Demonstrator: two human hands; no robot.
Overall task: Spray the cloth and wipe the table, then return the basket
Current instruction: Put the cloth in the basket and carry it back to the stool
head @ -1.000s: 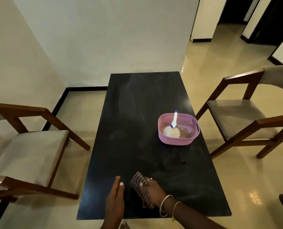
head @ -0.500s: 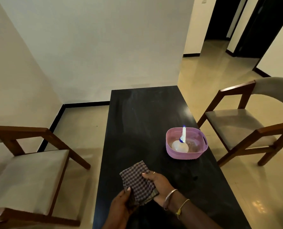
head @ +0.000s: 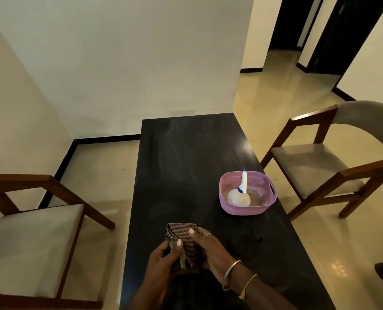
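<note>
Left hand (head: 163, 257) and right hand (head: 211, 248) both grip the checked cloth (head: 182, 232).
We've got it bunched between thumbs and fingers over the near end of the black table (head: 186, 162); farther off to the right the pink basket (head: 248, 210) sits on the tabletop, spray bottle (head: 239, 196) inside.

Home dining room, black table (head: 186, 166), cushioned wooden chairs (head: 315, 162) either side, tiled floor (head: 273, 108), open doorways (head: 284, 23)
</note>
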